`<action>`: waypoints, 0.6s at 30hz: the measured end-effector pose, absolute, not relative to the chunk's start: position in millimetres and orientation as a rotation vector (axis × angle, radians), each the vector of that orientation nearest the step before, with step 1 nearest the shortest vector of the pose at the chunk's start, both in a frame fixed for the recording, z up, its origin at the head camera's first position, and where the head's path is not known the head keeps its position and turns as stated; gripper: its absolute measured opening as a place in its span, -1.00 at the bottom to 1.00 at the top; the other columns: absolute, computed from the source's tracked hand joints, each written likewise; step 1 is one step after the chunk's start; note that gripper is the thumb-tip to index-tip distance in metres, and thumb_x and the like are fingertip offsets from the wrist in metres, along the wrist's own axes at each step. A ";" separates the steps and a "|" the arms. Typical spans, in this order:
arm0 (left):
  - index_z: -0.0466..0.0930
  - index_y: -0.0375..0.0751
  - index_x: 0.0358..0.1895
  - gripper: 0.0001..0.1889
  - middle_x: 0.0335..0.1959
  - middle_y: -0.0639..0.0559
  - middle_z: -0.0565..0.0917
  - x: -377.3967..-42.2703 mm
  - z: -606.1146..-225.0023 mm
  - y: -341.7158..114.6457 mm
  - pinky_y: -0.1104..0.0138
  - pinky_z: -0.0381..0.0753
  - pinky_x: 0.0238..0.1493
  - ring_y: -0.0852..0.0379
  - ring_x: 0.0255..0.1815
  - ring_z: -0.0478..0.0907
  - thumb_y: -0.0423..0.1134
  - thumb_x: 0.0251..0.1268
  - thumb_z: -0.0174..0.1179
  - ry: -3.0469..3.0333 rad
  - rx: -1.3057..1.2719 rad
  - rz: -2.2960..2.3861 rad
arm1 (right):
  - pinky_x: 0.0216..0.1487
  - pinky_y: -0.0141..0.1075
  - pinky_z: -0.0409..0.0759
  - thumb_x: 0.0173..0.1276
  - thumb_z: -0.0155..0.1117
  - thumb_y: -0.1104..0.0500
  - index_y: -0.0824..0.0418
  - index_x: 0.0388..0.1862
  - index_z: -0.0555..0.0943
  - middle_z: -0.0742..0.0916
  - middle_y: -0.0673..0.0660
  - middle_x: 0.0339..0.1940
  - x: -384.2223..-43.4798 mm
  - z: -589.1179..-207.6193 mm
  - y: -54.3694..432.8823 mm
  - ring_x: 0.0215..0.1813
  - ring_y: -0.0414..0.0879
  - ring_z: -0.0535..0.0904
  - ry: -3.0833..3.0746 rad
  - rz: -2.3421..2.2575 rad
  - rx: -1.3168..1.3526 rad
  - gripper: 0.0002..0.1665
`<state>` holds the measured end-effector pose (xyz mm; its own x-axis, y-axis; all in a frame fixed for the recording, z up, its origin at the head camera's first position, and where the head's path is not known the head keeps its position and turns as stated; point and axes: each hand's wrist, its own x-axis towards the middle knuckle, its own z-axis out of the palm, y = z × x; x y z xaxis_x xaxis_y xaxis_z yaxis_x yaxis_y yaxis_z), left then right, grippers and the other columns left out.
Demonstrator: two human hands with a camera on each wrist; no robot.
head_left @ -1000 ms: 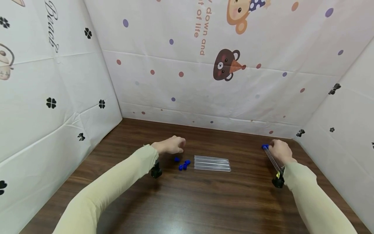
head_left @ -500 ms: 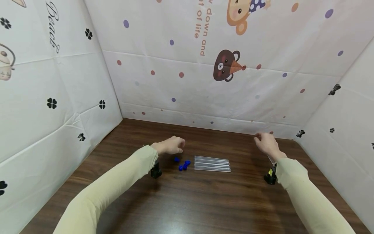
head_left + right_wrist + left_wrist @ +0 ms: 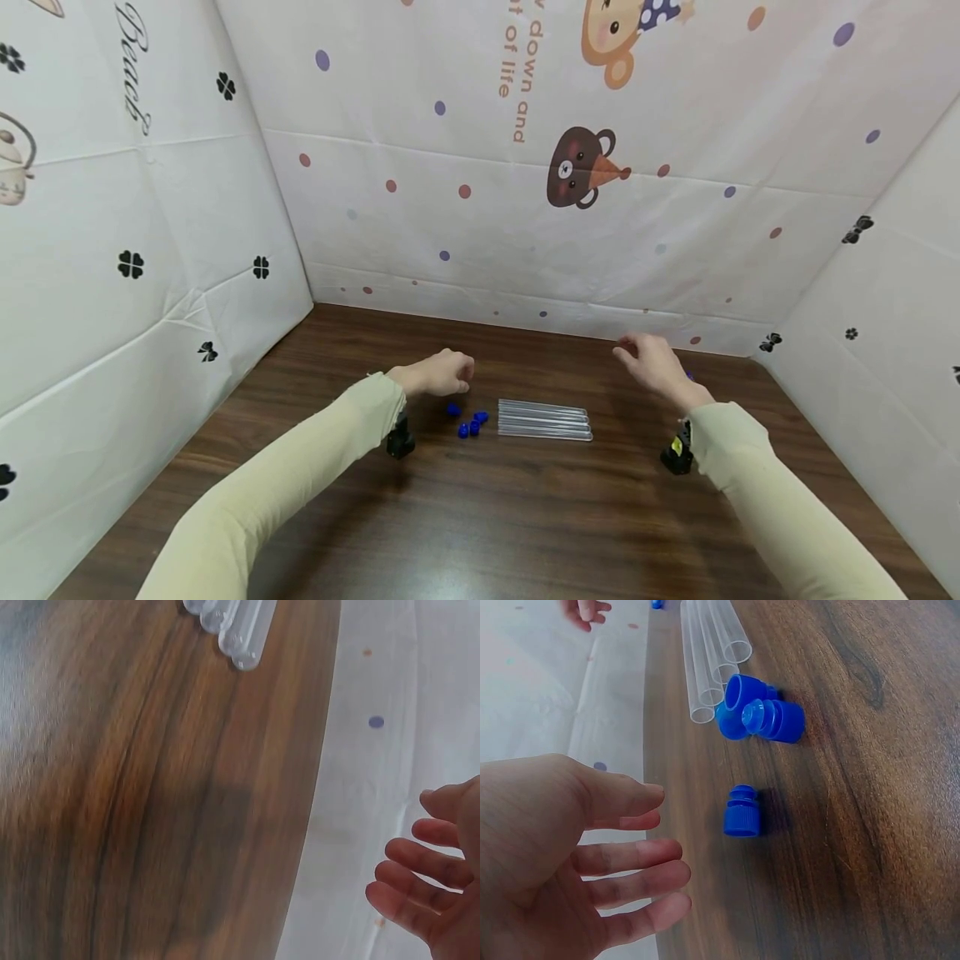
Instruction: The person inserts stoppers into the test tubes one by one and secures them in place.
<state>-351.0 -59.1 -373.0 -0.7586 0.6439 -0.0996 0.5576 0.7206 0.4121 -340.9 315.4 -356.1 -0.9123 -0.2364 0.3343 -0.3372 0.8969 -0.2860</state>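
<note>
Above the far part of the table, my left hand (image 3: 438, 372) hovers with relaxed fingers, holding nothing. In the left wrist view one ribbed blue test tube cap (image 3: 742, 812) stands by itself near the fingertips, apart from them. Other blue caps (image 3: 784, 721) lie clustered by the open ends of several clear test tubes (image 3: 697, 664). These tubes lie side by side in mid-table, their rounded ends (image 3: 246, 658) towards the right hand. My right hand (image 3: 655, 364) is raised, fingers loosely bent and holding nothing. Behind it a bit of blue cap (image 3: 689, 377) shows; its tube is hidden.
The brown wooden table (image 3: 480, 517) ends against a white patterned sheet (image 3: 480, 225) at the back. Similar sheets rise on the left (image 3: 172, 317) and right (image 3: 885, 317). A black camera (image 3: 401, 437) hangs beneath each wrist.
My right hand has let go of the capped test tube at the far right and moved left towards the row of tubes. The left hand has stayed put.
</note>
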 end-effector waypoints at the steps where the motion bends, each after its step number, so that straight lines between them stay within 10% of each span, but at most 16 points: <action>1: 0.54 -0.35 -0.01 -0.79 -0.09 -0.13 0.62 -350.9 -372.8 -59.0 0.14 0.54 -0.02 0.02 -0.12 0.55 -0.34 0.39 0.11 2.691 0.955 0.532 | -0.14 0.06 0.57 0.44 0.13 0.16 0.40 -0.02 0.61 0.73 0.34 -0.17 -340.4 -356.4 312.5 -0.17 0.16 0.65 -2.775 0.498 0.439 -0.68; 18: 0.55 -0.33 -0.03 -0.81 -0.16 -0.09 0.62 -351.9 -372.6 -57.9 0.20 0.51 -0.14 0.08 -0.25 0.48 -0.34 0.38 0.11 2.697 0.963 0.522 | -0.32 -0.27 0.51 0.36 0.26 0.16 0.32 -0.11 0.69 0.73 0.08 -0.38 -331.4 -373.3 273.0 -0.39 -0.20 0.55 -2.848 0.462 0.734 -0.74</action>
